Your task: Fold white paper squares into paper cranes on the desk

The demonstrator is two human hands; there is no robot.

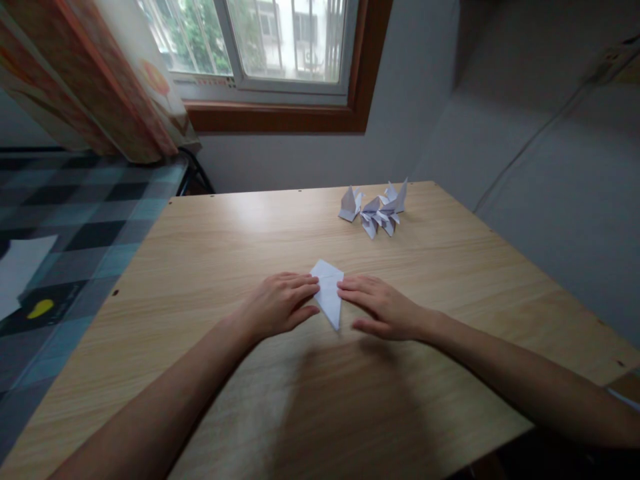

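A small sheet of white paper [329, 297], folded into a kite shape, lies flat on the wooden table [240, 240] with its long point toward me. My left hand [283, 301] rests its outstretched fingertips on the paper's left edge. From the other side, my right hand [381, 305] touches the right edge with its fingertips, thumb held apart below. Neither hand grips the paper. Beyond it, toward the back right of the table, stand several folded white paper figures [371, 212] with pointed parts, clustered close together.
To the left is a lower surface with a checked cloth [95, 233], a white sheet [25, 267] and a dark item with a yellow mark [41, 309]. A patterned curtain [95, 73] hangs by the window [285, 40]. A cable [530, 143] runs down the right wall.
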